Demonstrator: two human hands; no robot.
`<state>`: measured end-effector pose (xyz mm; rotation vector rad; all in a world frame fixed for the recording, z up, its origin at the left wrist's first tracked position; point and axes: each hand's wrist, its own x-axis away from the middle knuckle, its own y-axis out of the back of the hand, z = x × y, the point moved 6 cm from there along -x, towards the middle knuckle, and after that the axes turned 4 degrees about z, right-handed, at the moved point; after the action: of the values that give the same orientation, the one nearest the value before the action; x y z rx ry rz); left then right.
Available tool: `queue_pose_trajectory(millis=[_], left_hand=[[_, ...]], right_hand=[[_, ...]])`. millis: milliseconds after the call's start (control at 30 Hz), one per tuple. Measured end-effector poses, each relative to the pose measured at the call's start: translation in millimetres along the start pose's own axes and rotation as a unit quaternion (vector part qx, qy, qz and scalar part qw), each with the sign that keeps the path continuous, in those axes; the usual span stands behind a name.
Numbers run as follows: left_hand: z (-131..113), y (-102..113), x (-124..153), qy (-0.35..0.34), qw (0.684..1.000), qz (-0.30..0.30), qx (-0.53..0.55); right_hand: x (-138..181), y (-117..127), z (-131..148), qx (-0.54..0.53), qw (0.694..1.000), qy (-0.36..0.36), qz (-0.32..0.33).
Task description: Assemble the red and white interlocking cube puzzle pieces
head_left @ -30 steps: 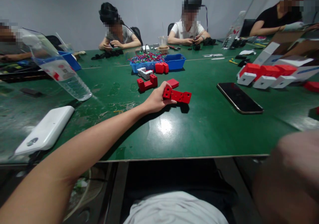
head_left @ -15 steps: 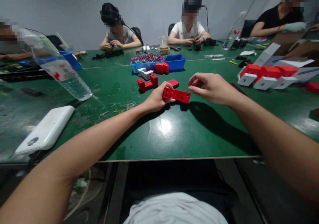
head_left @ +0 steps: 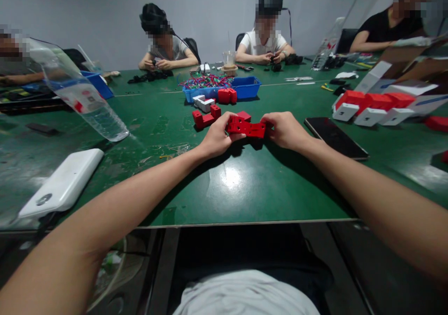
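Between my two hands, just above the green table [head_left: 224, 198], is a red plastic block with small holes [head_left: 247, 127]. My left hand [head_left: 220, 135] is closed around its left end. At its right end, my right hand [head_left: 285, 129] pinches the edge with thumb and fingers. Just behind the block lies another red piece [head_left: 244, 115], partly hidden. Left of it, close to my left hand, a red U-shaped bracket [head_left: 207, 117] rests on the table. A white bracket [head_left: 204, 103] and a red block [head_left: 227, 95] sit farther back.
Blue bins [head_left: 247, 87] hold coloured wires at the centre back. A black phone [head_left: 336, 137] lies by my right forearm. Red-and-white blocks [head_left: 374, 107] stand right, near an open carton. A tilted water bottle [head_left: 93, 102] and a white power bank [head_left: 65, 182] are left. Several people sit around.
My right hand has come left and down onto the block's right end, where before it hovered apart. The block is now more level, and the phone has come into fuller view.
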<state>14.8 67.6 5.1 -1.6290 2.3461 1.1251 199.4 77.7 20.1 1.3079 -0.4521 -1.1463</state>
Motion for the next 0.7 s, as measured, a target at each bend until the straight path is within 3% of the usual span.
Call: queue_pose_trajectory(millis=[133,400,700], left_hand=[[-3.3,4.2,-0.4,-0.03,0.998,-0.037,-0.037],[-8.6,2.6,1.2,-0.059,0.996,-0.029,-0.053],[-14.5,1.7,4.3,-0.081,0.991,-0.034,-0.098]], right_hand=[[10.4,1.6,7.0,-0.051,0.998,0.019,0.006],[17.3,3.7,22.4,-0.085,0.994,0.064,0.018],[18.4,7.3,25.3,-0.082,0.995,0.064,-0.003]])
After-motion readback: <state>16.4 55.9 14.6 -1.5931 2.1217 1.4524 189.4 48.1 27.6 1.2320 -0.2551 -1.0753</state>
